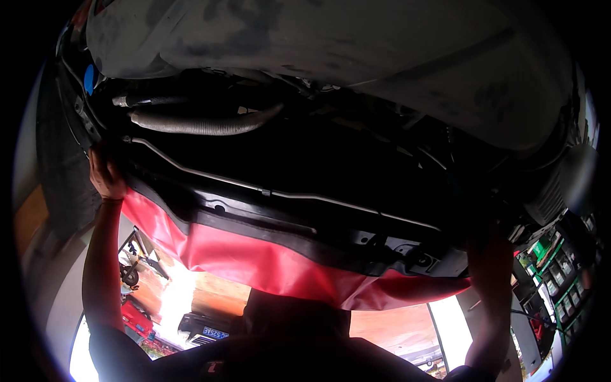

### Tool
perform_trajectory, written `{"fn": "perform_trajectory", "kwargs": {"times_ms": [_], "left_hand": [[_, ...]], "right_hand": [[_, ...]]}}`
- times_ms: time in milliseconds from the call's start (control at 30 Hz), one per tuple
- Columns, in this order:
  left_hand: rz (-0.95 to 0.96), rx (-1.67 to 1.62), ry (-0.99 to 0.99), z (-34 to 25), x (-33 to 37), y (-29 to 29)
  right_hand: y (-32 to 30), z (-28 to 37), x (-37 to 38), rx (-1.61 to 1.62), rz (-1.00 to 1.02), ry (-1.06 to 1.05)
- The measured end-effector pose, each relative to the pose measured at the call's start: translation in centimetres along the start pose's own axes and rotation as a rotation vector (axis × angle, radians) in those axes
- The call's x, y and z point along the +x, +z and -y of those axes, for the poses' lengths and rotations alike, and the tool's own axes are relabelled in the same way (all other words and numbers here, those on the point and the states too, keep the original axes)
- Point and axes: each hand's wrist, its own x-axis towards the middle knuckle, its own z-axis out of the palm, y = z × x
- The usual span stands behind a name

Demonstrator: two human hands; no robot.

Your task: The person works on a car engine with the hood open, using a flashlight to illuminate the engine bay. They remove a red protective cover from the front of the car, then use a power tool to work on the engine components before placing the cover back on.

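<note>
A red sheet cover (254,256) with a black upper border hangs across the front edge of a car's engine bay, creased along its length. At the cover's left end is my left hand (107,177), its fingers bent against the dark edge there, seemingly closed on the cover's corner. My right hand (489,239) is raised to the cover's other end and lost in deep shadow, so its fingers are hidden. Between my hands, a thin metal pipe (305,196) runs above a black crossmember (242,210).
A ribbed grey hose (210,122) lies deeper in the bay. Overhead spreads a large dark panel (318,38), and a blue cap (89,79) sits at the left. Green-framed shelving (560,274) stands at the right. Another vehicle (200,330) shows below the cover.
</note>
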Motion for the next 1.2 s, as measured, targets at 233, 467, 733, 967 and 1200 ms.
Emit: {"fn": "perform_trajectory", "kwargs": {"times_ms": [233, 467, 733, 967, 1200], "left_hand": [[-0.023, 0.008, 0.029, -0.4, -0.1, -0.2], [-0.021, 0.018, 0.027, 0.6, -0.5, 0.0], [-0.021, 0.042, -0.001, 0.8, -0.5, 0.3], [-0.005, 0.012, 0.043, 1.7, -0.7, 0.0], [0.028, -0.034, 0.002, 1.6, -0.8, 0.1]], "right_hand": [[4.8, 1.7, -1.4, -0.467, -0.159, -0.147], [6.0, 2.6, -0.1, -0.562, -0.280, -0.161], [6.0, 2.7, 0.8, -0.548, -0.269, -0.140], [5.7, 0.3, 1.2, -0.517, -0.225, -0.126], [5.1, -0.3, 2.4, -0.464, -0.172, -0.054]]}}
